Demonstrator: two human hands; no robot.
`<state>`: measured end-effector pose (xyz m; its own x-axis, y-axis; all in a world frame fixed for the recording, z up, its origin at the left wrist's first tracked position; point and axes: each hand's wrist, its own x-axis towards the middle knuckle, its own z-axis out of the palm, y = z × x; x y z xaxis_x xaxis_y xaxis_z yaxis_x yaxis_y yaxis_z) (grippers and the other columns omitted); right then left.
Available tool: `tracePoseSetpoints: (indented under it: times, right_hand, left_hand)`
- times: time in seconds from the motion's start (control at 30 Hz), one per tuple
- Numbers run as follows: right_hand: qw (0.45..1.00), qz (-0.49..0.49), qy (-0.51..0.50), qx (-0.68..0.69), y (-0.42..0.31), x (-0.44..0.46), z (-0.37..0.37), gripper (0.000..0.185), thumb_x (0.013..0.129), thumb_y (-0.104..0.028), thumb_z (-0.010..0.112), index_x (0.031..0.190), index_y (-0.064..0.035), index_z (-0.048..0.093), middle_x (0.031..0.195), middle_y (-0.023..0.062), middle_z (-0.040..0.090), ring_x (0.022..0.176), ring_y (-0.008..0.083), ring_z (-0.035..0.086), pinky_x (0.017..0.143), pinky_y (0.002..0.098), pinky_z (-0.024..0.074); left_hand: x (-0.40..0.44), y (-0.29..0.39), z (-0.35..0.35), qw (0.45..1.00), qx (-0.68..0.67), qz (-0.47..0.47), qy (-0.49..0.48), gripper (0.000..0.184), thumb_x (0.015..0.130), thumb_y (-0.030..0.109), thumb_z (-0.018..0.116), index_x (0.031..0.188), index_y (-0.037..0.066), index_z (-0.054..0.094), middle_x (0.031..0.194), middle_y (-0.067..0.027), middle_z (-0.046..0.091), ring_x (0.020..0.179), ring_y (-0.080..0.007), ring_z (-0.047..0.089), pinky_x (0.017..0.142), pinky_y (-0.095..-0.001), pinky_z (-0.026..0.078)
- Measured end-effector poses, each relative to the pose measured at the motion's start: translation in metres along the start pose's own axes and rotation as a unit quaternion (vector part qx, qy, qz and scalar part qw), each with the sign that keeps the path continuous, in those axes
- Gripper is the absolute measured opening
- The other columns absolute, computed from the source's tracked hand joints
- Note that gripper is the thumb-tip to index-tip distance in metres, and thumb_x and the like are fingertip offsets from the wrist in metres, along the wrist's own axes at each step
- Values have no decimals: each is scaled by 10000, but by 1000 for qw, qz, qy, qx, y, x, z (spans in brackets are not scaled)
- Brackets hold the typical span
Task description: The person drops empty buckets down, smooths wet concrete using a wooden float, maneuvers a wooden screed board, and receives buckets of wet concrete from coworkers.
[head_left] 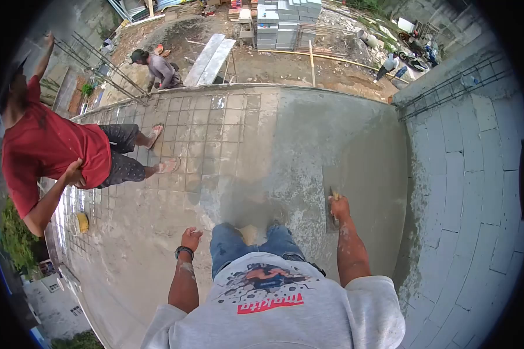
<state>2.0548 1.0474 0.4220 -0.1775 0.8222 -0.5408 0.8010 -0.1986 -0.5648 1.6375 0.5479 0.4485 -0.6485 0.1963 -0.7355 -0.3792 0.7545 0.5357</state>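
Observation:
My right hand (338,206) is closed round the handle of a trowel (332,224), whose blade lies on the wet grey mortar (369,168) near the block wall. To the left of my jeans, my left hand (191,238) hangs above the floor with its fingers partly curled and nothing visible in it; a dark watch is on that wrist. Smooth mortar covers the right part of the floor, while the surface further left is rougher and wetter.
A block wall (448,192) rises at the right. At the left stands a co-worker in a red shirt (64,145), near a yellow container (82,222). Metal mesh (201,125) lies on the floor. Beyond the slab edge are another person (162,71), planks (209,61) and stacked blocks (286,26).

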Motion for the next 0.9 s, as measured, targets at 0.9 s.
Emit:
tracePoseSetpoints:
  times: [0.9]
  right_hand:
    - [707,-267,-295,-584,-469,-105,506,348,892,-332,604,776,-11,667,673,156,684,585,266,686,552,430,548]
  left_hand:
    - [44,-217,-378,881,-347,-119,298,558,839,250,751,1268,-55,565,1005,-156,731,866,-212,700,802,-329,547]
